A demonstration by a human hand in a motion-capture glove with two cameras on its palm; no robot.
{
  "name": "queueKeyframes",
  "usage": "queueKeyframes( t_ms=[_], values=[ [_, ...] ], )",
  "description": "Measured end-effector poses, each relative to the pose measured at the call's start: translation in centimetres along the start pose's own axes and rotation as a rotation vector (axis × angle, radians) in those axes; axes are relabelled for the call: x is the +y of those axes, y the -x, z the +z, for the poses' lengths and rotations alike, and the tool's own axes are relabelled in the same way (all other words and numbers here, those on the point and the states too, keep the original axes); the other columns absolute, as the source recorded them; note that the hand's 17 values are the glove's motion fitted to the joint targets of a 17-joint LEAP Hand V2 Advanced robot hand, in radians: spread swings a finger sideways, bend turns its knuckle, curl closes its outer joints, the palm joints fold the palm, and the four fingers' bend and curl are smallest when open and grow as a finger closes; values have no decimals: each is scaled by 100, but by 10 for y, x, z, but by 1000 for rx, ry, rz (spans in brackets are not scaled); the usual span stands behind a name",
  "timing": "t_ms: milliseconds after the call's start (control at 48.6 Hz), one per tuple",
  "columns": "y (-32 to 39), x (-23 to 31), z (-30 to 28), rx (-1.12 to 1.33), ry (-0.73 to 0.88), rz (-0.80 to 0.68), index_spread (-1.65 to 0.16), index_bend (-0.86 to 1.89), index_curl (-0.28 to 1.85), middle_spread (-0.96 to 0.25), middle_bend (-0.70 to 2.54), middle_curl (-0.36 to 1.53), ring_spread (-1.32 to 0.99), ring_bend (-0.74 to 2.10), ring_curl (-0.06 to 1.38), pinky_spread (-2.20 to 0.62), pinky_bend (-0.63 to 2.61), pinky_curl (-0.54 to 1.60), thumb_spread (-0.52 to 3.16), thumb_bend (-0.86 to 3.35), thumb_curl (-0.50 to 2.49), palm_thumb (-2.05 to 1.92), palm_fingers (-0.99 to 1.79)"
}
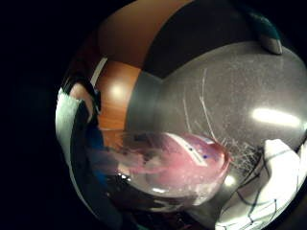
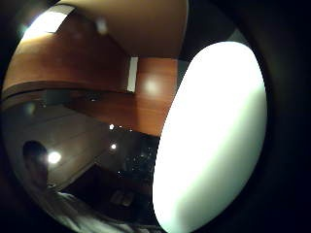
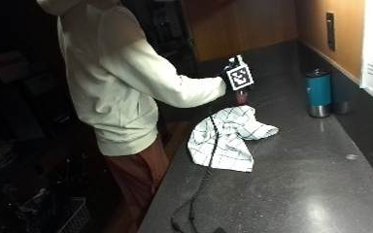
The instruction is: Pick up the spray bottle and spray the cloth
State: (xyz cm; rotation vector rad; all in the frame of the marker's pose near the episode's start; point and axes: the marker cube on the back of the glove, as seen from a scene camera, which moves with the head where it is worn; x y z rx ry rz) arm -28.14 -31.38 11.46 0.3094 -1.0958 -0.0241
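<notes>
Outside view: a person in a pale hooded top stands at a dark counter [image 3: 315, 184], right arm reaching out over it. The gloved right hand [image 3: 233, 80] is raised above the counter, holding a small bottle [image 3: 241, 97] whose pinkish lower part shows just below the hand. The fingers themselves are hidden in this view, so whether they curl around the bottle cannot be confirmed here. Directly beneath the bottle, a white cloth [image 3: 228, 136] with thin dark checks lies crumpled on the counter, one side draped over the near edge. A teal tumbler [image 3: 318, 92] with a metal base stands upright farther along the counter, near the back wall, well apart from the cloth.

Little finger side palm view: the bottle [image 1: 177, 163], clear with pink liquid and a label, fills the space next to the palm. The cloth [image 1: 268, 187] lies on the speckled counter [image 1: 225, 96] beside it, and the tumbler [image 1: 266, 31] stands beyond.

Thumb side palm view: mostly a bright white shape and wooden panels; nothing of the fingers can be made out.
</notes>
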Motion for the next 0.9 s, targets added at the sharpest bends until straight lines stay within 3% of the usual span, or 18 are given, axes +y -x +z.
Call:
queueKeyframes(
  t_ms=[185, 267, 370, 452, 596, 740, 905],
  values=[
    [-28, -28, 14, 72, -196, 18, -20, 24, 55, -13, 50, 49, -16, 52, 46, -23, 31, 40, 8, -4, 72, 105, 126],
    [-22, -23, 22, 16, -145, 2, -20, 24, 55, -13, 47, 48, -16, 51, 46, -23, 30, 39, 10, -4, 73, 105, 125],
    [-20, -40, 28, 26, -224, -5, -20, 22, 55, -13, 44, 48, -16, 49, 45, -22, 30, 39, 14, -4, 73, 105, 124],
    [-17, -26, 28, 28, -73, -7, -21, 19, 54, -13, 39, 46, -15, 46, 44, -20, 31, 39, 18, -3, 72, 106, 116],
    [-18, 15, -4, 114, 271, -17, -27, 4, 47, -13, 21, 42, -15, 40, 44, -8, 38, 43, 39, -3, 73, 106, 64],
    [-14, 33, -45, 141, 333, -30, -33, 3, 35, -8, 14, 38, -10, 36, 41, 3, 49, 43, 55, -5, 70, 98, 31],
    [-3, 44, -81, 145, 332, -50, -38, 8, 27, -6, 15, 34, -6, 39, 38, 9, 53, 41, 66, -5, 65, 90, 18]
  ],
)
